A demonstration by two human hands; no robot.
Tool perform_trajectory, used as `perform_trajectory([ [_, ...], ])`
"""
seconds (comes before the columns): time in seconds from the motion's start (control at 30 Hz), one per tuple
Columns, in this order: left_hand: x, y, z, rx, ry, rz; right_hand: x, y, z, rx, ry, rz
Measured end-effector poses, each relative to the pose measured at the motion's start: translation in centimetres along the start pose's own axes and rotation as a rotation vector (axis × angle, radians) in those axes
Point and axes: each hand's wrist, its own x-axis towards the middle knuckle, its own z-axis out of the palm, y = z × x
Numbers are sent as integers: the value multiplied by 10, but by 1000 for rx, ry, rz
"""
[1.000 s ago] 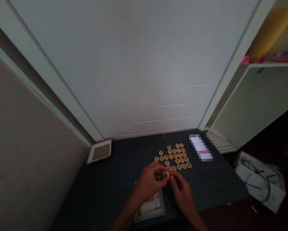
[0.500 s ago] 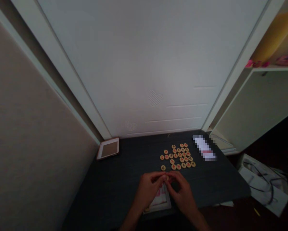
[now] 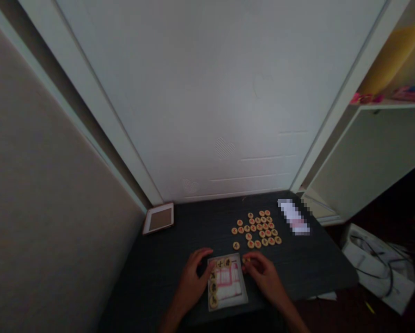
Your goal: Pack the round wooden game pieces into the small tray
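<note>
A clear shallow box (image 3: pixel 245 296) lies near the table's front edge, a pink-and-white printed sheet (image 3: pixel 230 286) inside it. Round wooden Chinese chess pieces (image 3: pixel 213 287) with dark characters line its left side and part of its far side. My left hand (image 3: pixel 193 273) rests at the box's left edge with fingers spread, its thumb over the far left corner and partly hiding a piece there. Just right of the box, my right hand (image 3: pixel 263 273) pinches a chess piece (image 3: pixel 247 261) between thumb and fingers. Beyond the hands, several more pieces (image 3: pixel 259 227) lie in loose rows.
A framed tablet-like object (image 3: pixel 161 218) lies at the table's far left. At the far right is a blurred white packet (image 3: pixel 293 216). A white panel (image 3: pixel 207 115) rises behind the dark table (image 3: pixel 148 273). On the floor, right, sits a white box with cables (image 3: pixel 384 266).
My hands, together over the box before, have moved apart, left hand leftward and right hand rightward with a piece. The box and its row of pieces now show. The view has shifted slightly.
</note>
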Motion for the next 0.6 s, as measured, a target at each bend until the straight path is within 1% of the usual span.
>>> perform_trajectory([
  [0.07, -8, -7, 8, 24, -12, 29, 2, 4, 3, -15, 12, -7],
  [0.17, -15, -10, 14, 58, -9, 44, 2, 7, 6, -51, 34, -37],
  [0.43, -13, -16, 17, 94, 44, 100, -3, 9, 8, -82, 30, -60],
  [0.6, -18, -16, 17, 141, 25, 126, -4, 12, 8, -78, 67, -72],
])
